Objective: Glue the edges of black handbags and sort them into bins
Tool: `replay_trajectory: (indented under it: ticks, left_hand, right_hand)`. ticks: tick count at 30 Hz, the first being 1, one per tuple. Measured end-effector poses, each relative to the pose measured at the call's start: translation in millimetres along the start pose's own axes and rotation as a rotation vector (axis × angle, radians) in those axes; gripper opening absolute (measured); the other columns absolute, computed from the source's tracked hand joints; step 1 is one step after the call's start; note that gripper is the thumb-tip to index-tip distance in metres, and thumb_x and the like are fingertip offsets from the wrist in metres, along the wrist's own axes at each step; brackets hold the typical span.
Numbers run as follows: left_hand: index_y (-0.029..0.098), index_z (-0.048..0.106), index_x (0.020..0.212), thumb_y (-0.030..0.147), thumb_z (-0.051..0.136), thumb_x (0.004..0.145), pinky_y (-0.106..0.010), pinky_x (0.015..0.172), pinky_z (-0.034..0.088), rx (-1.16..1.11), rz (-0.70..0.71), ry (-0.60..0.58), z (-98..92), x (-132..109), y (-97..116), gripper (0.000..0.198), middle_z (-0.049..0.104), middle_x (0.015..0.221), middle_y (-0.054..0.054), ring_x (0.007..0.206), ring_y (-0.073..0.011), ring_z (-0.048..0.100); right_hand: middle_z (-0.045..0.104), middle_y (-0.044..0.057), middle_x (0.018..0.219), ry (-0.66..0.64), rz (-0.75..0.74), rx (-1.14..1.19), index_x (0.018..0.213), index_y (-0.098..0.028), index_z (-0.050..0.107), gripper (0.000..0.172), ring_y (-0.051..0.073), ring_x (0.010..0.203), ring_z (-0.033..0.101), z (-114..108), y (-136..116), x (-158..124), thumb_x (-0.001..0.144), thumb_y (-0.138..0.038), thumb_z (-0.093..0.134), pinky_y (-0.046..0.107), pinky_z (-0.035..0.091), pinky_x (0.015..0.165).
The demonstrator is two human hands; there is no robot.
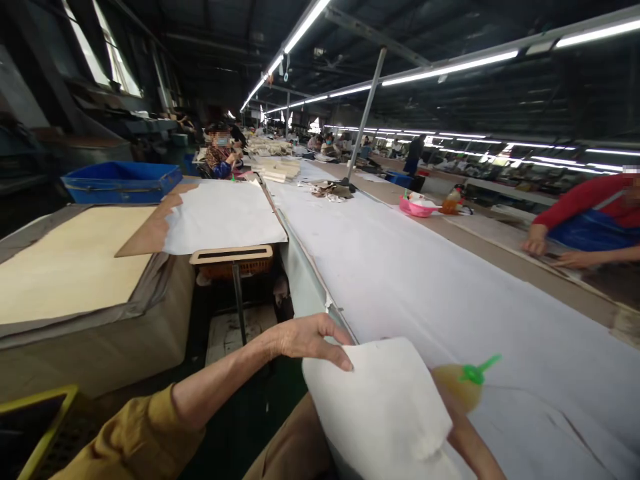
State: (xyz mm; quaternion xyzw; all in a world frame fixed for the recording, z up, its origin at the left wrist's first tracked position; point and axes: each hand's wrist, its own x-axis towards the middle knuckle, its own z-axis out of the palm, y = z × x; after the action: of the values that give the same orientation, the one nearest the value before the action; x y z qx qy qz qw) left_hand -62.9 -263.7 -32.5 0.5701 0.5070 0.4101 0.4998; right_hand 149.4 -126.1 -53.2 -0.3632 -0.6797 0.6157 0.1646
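My left hand [316,341] pinches the upper left edge of a white sheet piece [377,393] with rounded corners, thumb on top. The piece is held tilted at the near edge of a long white-covered table [400,280]. Behind its right side is my right hand [447,400], blurred and mostly covered, with its fingers hidden. Right beside that hand is a squeeze bottle [459,385] of yellowish liquid, its green nozzle [483,368] pointing right. Whether the right hand grips the bottle or the sheet piece cannot be made out.
Left stand a blue bin [123,181], a cream-topped table [75,260], a white sheet [225,213] and a slotted wooden-topped stand [231,255]. A yellow crate [40,427] sits lower left. Across the table are a pink basket [417,207] and a co-worker in red [580,200].
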Motion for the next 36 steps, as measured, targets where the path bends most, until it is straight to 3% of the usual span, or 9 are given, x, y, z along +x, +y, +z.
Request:
replay_trajectory:
  ticks: [4, 7, 10, 15, 18, 23, 26, 31, 36]
  left_hand:
    - [0.012, 0.063, 0.074, 0.042, 0.06, 0.075, -0.021, 0.048, 0.036, -0.038, -0.158, 0.244, -13.5, -29.0, -9.4, 0.031, 0.055, 0.062, 0.0, 0.054, -0.0108, 0.047]
    - [0.013, 0.053, 0.064, 0.038, 0.054, 0.077, -0.019, 0.043, 0.027, 0.112, -0.217, 0.48, -26.2, -55.1, -19.7, 0.029, 0.045, 0.057, 0.002, 0.051, -0.0081, 0.04]
    - [0.014, 0.046, 0.06, 0.035, 0.051, 0.077, -0.02, 0.041, 0.021, 0.18, -0.282, 0.637, -35.5, -76.8, -28.9, 0.027, 0.038, 0.054, 0.003, 0.049, -0.0073, 0.034]
    - [0.013, 0.051, 0.066, 0.036, 0.05, 0.077, -0.02, 0.044, 0.025, 0.06, -0.319, 0.738, -42.0, -103.8, -37.6, 0.025, 0.044, 0.058, 0.001, 0.052, -0.0093, 0.039]
    - [0.013, 0.051, 0.069, 0.037, 0.05, 0.078, -0.02, 0.045, 0.027, -0.044, -0.282, 0.732, -44.6, -119.4, -42.1, 0.026, 0.045, 0.06, 0.001, 0.053, -0.0096, 0.04]
    - [0.015, 0.039, 0.06, 0.035, 0.052, 0.077, -0.02, 0.044, 0.02, 0.058, -0.246, 0.822, -54.6, -142.9, -47.4, 0.029, 0.032, 0.055, 0.003, 0.052, -0.0072, 0.03]
    - [0.014, 0.043, 0.062, 0.035, 0.053, 0.077, -0.02, 0.044, 0.021, -0.013, -0.288, 0.864, -64.0, -153.7, -50.5, 0.028, 0.036, 0.055, 0.003, 0.051, -0.0071, 0.032]
    - [0.012, 0.053, 0.072, 0.052, 0.059, 0.073, -0.02, 0.045, 0.029, -0.379, -0.22, 1.098, -86.1, -159.3, -71.7, 0.041, 0.051, 0.06, -0.001, 0.049, -0.0089, 0.042]
    - [0.011, 0.059, 0.082, 0.051, 0.067, 0.067, -0.021, 0.053, 0.039, -0.629, 0.001, 1.407, -124.4, -145.5, -100.7, 0.044, 0.059, 0.07, -0.003, 0.057, -0.0116, 0.051]
  right_hand:
    - [0.066, 0.012, 0.096, -0.246, 0.098, 0.14, 0.086, -0.016, 0.068, 0.053, 0.03, 0.093, 0.058, 29.6, -9.5, 22.0, 0.062, -0.063, 0.066, 0.039, 0.046, 0.082]
    - [0.059, 0.013, 0.114, -0.527, 0.09, 0.372, 0.108, -0.017, 0.06, 0.07, 0.028, 0.104, 0.055, 50.0, -14.8, 36.7, 0.073, -0.076, 0.045, 0.038, 0.044, 0.087]
    - [0.056, 0.014, 0.118, -0.61, -0.004, 0.248, 0.123, -0.018, 0.047, 0.076, 0.028, 0.105, 0.055, 73.5, -18.9, 48.4, 0.069, -0.07, 0.058, 0.037, 0.044, 0.085]
    - [0.064, 0.006, 0.096, -0.49, -0.167, -0.202, 0.109, -0.017, 0.053, 0.045, 0.023, 0.093, 0.059, 124.0, -25.4, 60.3, 0.07, -0.033, 0.067, 0.029, 0.045, 0.081]
    - [0.065, 0.003, 0.079, -0.385, -0.14, -0.261, 0.094, -0.016, 0.06, 0.032, 0.022, 0.081, 0.06, 145.8, -20.8, 72.1, 0.071, -0.039, 0.06, 0.027, 0.045, 0.071]
    - [0.064, 0.001, 0.073, -0.42, -0.097, -0.203, 0.08, -0.016, 0.061, 0.032, 0.021, 0.075, 0.059, 164.9, -4.7, 103.5, 0.066, -0.046, 0.061, 0.025, 0.042, 0.065]
    - [0.062, 0.001, 0.07, -0.44, -0.13, -0.184, 0.076, -0.016, 0.059, 0.036, 0.02, 0.075, 0.057, 178.3, -1.9, 114.9, 0.069, -0.052, 0.059, 0.025, 0.041, 0.064]
    - [0.064, 0.008, 0.098, -0.308, -0.18, -0.107, 0.103, -0.015, 0.053, 0.052, 0.023, 0.093, 0.058, 201.3, -11.5, 123.4, 0.07, -0.056, 0.057, 0.029, 0.043, 0.081]
    - [0.046, 0.017, 0.13, -0.201, -0.344, -0.373, 0.127, -0.013, 0.038, 0.066, 0.029, 0.119, 0.044, 219.6, -17.3, 132.3, 0.078, -0.055, 0.048, 0.041, 0.037, 0.097]
